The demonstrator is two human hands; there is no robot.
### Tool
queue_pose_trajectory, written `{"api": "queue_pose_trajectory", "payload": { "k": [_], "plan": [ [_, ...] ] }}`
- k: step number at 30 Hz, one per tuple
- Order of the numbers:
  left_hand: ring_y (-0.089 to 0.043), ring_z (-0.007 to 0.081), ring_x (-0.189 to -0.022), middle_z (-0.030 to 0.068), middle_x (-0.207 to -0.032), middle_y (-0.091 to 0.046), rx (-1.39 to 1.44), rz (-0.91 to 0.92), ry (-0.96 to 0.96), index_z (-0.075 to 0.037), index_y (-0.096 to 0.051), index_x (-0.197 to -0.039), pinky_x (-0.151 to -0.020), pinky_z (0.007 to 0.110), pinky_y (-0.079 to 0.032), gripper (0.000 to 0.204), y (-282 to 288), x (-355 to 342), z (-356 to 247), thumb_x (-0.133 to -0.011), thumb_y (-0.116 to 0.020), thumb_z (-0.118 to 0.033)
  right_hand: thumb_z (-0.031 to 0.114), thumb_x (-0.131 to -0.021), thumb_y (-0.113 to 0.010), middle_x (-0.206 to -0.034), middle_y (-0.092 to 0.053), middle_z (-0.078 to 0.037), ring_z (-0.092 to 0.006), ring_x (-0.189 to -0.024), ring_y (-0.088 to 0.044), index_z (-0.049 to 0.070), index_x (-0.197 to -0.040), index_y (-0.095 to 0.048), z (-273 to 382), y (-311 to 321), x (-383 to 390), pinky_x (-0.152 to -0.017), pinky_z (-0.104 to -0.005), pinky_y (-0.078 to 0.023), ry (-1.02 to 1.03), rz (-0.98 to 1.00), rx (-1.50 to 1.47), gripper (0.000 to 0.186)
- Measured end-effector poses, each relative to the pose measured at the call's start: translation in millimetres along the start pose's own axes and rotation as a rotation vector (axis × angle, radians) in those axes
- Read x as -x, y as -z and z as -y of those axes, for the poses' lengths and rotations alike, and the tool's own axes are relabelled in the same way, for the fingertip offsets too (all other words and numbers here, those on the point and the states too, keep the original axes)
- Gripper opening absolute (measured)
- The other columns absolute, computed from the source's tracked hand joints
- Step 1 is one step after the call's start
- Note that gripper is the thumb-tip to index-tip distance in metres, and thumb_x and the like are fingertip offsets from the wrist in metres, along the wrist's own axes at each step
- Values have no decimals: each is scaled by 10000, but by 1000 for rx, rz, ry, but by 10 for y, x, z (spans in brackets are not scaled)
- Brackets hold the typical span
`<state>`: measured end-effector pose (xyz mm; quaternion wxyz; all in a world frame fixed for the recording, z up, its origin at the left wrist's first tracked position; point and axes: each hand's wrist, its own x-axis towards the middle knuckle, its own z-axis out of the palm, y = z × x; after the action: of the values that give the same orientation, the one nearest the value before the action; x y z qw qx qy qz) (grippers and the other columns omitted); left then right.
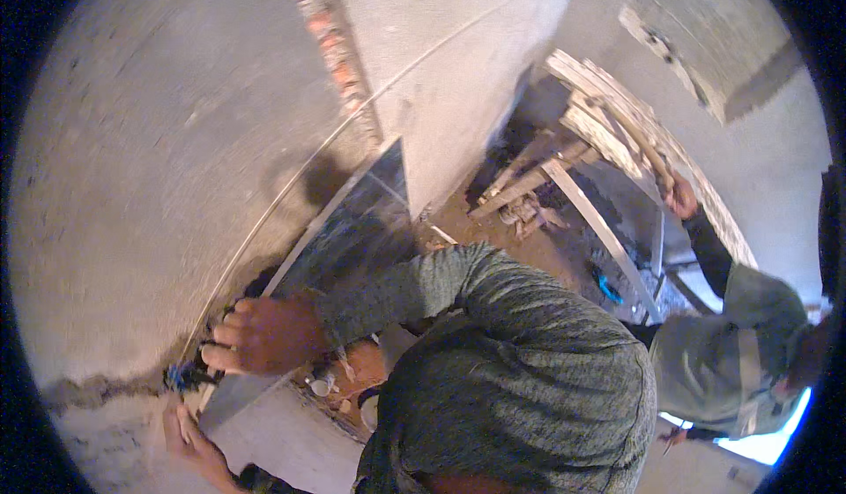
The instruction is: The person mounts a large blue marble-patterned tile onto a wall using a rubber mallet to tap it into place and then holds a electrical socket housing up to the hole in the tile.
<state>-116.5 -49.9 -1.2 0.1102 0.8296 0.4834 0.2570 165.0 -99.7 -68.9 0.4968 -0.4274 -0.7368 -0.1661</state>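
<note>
My right hand (267,335) reaches left at the end of a dark green sleeve, its fingers curled over a dark tool (208,372) with a blue end. The tool lies against the grey wall, at the low end of a long thin pale rod or line (280,196). Just below the blue end, my left hand (196,448) has its thumb and fingers close together; what they pinch is too small to make out. A dark panel with a pale edge (339,240) slants under my right forearm, which hides part of it.
At the right a co-worker (736,353) grips a wooden handle (641,137). Wooden beams (599,221) and planks (652,128) stand behind, with a blue item (606,288) on the ground. A wall corner with exposed brick (330,49) rises ahead. Small containers (321,385) sit below my arm.
</note>
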Motion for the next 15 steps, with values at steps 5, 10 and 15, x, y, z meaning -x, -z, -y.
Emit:
{"api": "queue_pose_trajectory", "payload": {
  "k": [5,10,15],
  "plan": [
    [-634,278,-966,169,-1105,-656,-280,-347,-206,21,-666,-1107,-871,368,-510,394,-90,7,25,-975,-515,-318,276,-850,-607,-726,-479,1,-156,-643,-550,100,-1028,-567,-149,150,52,-561,-320,-423,47,-60,89,253],
    [-640,298,-937,170,-1052,-693,-21,-686,262,-41,-738,-1036,-832,426,-507,476,-84,138,42,-971,-493,-444,248,-859,-600,-722,-477,-4,-171,-637,-561,122,-1058,-550,-191,62,38,-544,-342,-440,36,-1,47,241],
    [-612,311,-1105,220,-1206,-627,70,-668,233,69,-615,-1199,-963,425,-493,463,-105,564,1240,-970,-384,-261,248,-810,-654,-800,-643,-33,-229,-717,-639,167,-1044,-656,-178,-9,-16,-576,-364,-511,-237,92,-416,248]
  ]
}}
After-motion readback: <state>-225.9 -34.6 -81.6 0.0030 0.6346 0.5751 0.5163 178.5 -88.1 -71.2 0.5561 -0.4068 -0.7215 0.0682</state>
